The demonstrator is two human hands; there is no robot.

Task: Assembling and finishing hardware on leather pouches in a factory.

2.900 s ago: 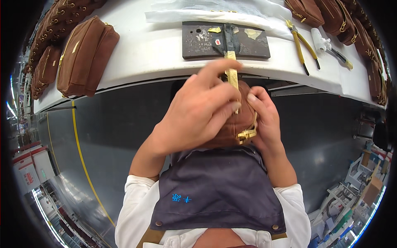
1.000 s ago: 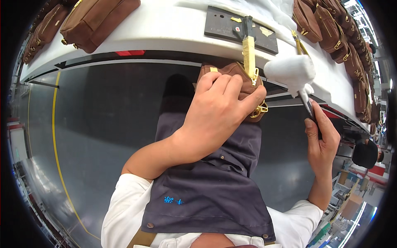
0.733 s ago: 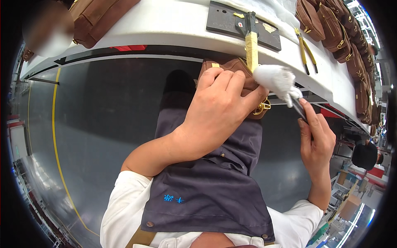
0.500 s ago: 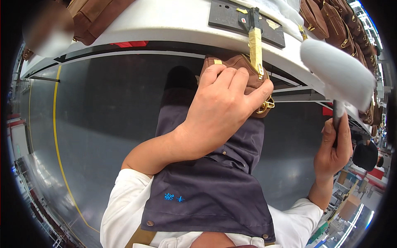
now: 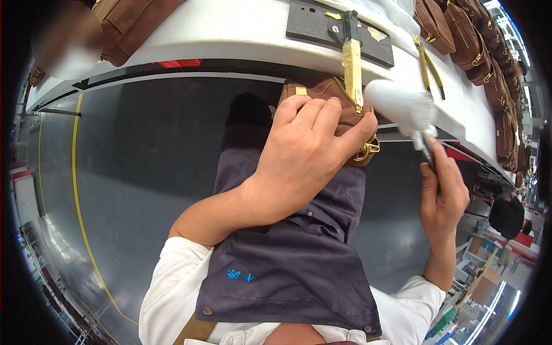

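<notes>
Just near of the desk [image 5: 230, 29], the brown bag [image 5: 324, 90] looks soft and light, likely to sag; the left hand [image 5: 306, 141] has its grip closed on the near side, a sensible hold. The right hand [image 5: 444, 198] grips the white-headed mallet [image 5: 401, 101] by its handle.

We are wearing a white shirt [image 5: 172, 287], sleeves [image 5: 418, 296] ending near the elbows; over it, a dark purple-grey apron [image 5: 293, 287] bearing blue embroidery [image 5: 233, 274], two round metallic snaps [image 5: 207, 310] and an olive-brown strap [image 5: 195, 330].
</notes>
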